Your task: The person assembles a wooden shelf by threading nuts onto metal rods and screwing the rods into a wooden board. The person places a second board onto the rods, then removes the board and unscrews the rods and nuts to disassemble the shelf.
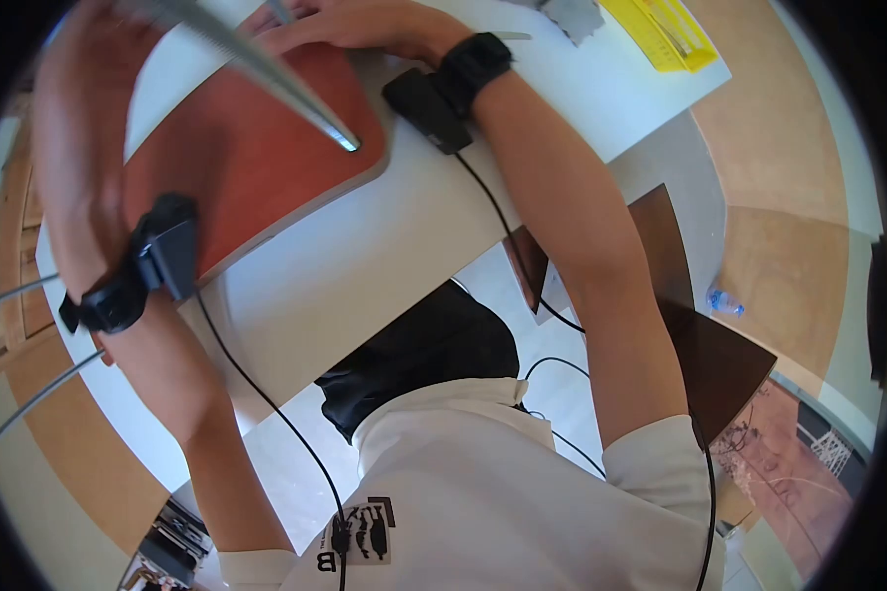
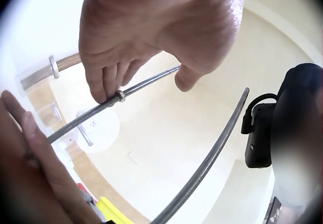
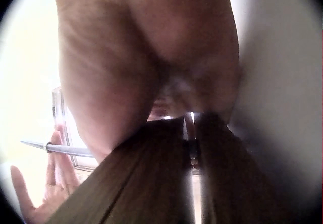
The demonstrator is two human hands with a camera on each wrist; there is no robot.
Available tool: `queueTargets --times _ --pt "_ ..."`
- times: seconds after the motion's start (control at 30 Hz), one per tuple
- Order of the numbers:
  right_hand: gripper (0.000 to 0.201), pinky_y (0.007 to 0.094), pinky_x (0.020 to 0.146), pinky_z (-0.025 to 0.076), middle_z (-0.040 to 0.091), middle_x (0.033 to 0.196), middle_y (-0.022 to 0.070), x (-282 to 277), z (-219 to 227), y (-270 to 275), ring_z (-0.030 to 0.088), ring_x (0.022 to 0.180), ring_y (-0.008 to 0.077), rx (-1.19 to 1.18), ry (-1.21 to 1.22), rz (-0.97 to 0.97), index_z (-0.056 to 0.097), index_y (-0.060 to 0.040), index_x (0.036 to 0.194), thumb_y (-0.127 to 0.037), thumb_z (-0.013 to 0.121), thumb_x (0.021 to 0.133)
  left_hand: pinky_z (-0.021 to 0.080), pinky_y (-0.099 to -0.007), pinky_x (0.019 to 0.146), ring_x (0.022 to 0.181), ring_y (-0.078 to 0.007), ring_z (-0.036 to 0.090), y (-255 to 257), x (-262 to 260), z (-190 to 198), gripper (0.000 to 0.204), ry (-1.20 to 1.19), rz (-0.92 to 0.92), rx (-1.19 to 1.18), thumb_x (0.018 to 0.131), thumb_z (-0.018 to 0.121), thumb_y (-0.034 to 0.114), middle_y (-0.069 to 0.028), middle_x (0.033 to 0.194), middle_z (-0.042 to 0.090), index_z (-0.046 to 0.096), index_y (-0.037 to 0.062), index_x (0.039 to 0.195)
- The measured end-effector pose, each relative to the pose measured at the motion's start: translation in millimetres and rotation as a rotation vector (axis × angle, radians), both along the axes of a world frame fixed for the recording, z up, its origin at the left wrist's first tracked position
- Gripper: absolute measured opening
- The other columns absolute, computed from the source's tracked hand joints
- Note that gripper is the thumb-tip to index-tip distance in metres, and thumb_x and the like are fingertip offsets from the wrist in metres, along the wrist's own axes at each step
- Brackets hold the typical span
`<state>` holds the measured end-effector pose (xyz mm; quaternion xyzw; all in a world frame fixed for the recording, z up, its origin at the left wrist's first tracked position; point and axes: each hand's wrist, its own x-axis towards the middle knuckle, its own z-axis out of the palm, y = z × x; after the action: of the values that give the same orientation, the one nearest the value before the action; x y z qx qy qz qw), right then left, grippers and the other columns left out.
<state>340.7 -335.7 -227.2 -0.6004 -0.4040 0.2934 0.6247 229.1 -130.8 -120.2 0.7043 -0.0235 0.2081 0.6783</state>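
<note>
A threaded metal rod [image 2: 146, 83] with a small nut [image 2: 120, 96] on it runs between the thumb and fingers of my left hand [image 2: 156, 27]. Its fairly straight fingertips [image 2: 101, 95] touch the rod beside the nut. In the head view that hand is blurred at the left of a reddish-brown wooden board [image 1: 266, 158]. My right hand [image 1: 365, 25] lies at the board's far side, around the foot of a rod [image 1: 281, 12]; I cannot tell how its fingers hold there. A second threaded rod [image 1: 286, 89] stands up at the board's near corner.
The board lies on a white table [image 1: 315, 295]. A yellow tray [image 1: 665, 39] and a grey piece [image 1: 574, 18] are at the far right. Cables [image 1: 266, 394] trail from both wrist cameras. A brown chair [image 1: 690, 295] stands by the right arm, with a bottle [image 1: 726, 301] on the floor beyond.
</note>
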Motion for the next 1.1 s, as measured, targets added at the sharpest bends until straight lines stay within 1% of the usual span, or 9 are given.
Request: queueTargets --times 0.1,0.17,0.2,0.23,0.6,0.63,0.8,0.87,1.1 --pt "0.041 0.0267 0.094 0.048 0.074 0.104 0.0043 1.4 -5.2 2.5 0.065 0.102 0.0148 0.059 0.058 -0.011 0.072 -0.0018 0.118 -0.032 0.080 0.091 0.047 -0.0366 0.104 0.115 -0.0240 0.064 16.0 -2.0 10.8 0.039 0.049 0.095 0.112 0.107 0.046 0.025 -0.0149 0.127 0.068 0.063 -0.0044 0.127" --pt "0.037 0.0275 0.096 0.049 0.073 0.111 0.0074 3.4 -6.1 -7.4 0.065 0.103 0.0161 0.121 0.044 0.038 0.069 -0.0004 0.120 -0.027 0.075 0.094 0.044 -0.0253 0.085 0.079 -0.0081 0.045 61.7 1.1 32.6 0.049 0.144 -0.728 -0.190 0.107 0.053 0.035 -0.0063 0.125 0.062 0.058 -0.0016 0.139" --pt "0.045 0.0293 0.096 0.048 0.071 0.116 0.0084 3.9 -9.1 -6.4 0.065 0.105 0.0173 0.039 0.012 -0.014 0.070 -0.0026 0.123 -0.034 0.077 0.092 0.045 -0.0281 0.096 0.097 -0.0121 0.057 24.6 5.2 25.4 0.044 -0.054 0.157 -0.052 0.107 0.053 0.031 -0.0101 0.131 0.063 0.061 -0.0025 0.134" --pt "0.053 0.0311 0.096 0.048 0.070 0.121 0.0094 4.8 -8.7 -0.3 0.064 0.107 0.0184 -0.037 -0.027 -0.055 0.070 -0.0047 0.126 -0.042 0.078 0.090 0.042 -0.0394 0.115 0.130 -0.0281 0.057 -24.6 5.4 33.4 0.050 -0.081 0.227 0.060 0.109 0.042 0.027 -0.0202 0.139 0.059 0.049 -0.0095 0.143" --pt "0.053 0.0296 0.103 0.042 0.070 0.120 0.0059 -1.3 7.4 2.4 0.061 0.115 0.0164 -0.052 -0.028 -0.100 0.071 -0.0066 0.127 -0.043 0.079 0.089 0.024 -0.0448 0.126 0.148 -0.0425 0.037 -46.2 32.0 39.7 0.107 0.253 -0.842 -0.542 0.101 0.027 0.075 -0.0359 0.158 0.033 0.025 -0.0191 0.152" --pt "0.052 0.0297 0.103 0.042 0.071 0.119 0.0061 -1.1 7.9 -0.5 0.061 0.115 0.0165 -0.069 -0.024 -0.072 0.071 -0.0065 0.126 -0.043 0.079 0.089 0.020 -0.0472 0.129 0.154 -0.0443 0.023 -46.7 18.1 43.4 0.116 0.243 -0.648 -0.459 0.095 0.042 0.077 -0.0403 0.161 0.019 0.018 -0.0197 0.153" --pt "0.054 0.0309 0.100 0.044 0.072 0.114 0.0060 2.1 2.5 -1.5 0.062 0.112 0.0172 -0.020 0.003 -0.097 0.072 -0.0066 0.125 -0.045 0.079 0.088 0.043 -0.0396 0.113 0.128 -0.0314 0.059 32.5 -16.7 48.7 0.096 0.304 -0.570 -0.378 0.101 0.044 0.069 -0.0270 0.154 0.047 0.038 -0.0133 0.150" --pt "0.053 0.0302 0.098 0.045 0.072 0.114 0.0051 4.5 -1.6 3.1 0.062 0.111 0.0161 -0.046 0.026 -0.115 0.072 -0.0065 0.125 -0.044 0.079 0.089 0.053 -0.0295 0.087 0.095 -0.0197 0.066 46.8 -5.5 50.5 0.084 0.192 -1.067 -0.339 0.105 0.036 0.067 -0.0152 0.117 0.071 0.054 -0.0073 0.139" --pt "0.048 0.0275 0.095 0.047 0.071 0.114 0.0034 2.5 7.6 3.5 0.063 0.107 0.0109 -0.066 0.067 -0.099 0.070 -0.0021 0.125 -0.036 0.078 0.092 0.044 -0.0453 0.111 0.124 -0.0296 0.059 -3.2 50.8 38.0 0.071 -0.005 0.024 -0.414 0.108 0.041 0.056 -0.0165 0.137 0.062 0.047 -0.0032 0.147"
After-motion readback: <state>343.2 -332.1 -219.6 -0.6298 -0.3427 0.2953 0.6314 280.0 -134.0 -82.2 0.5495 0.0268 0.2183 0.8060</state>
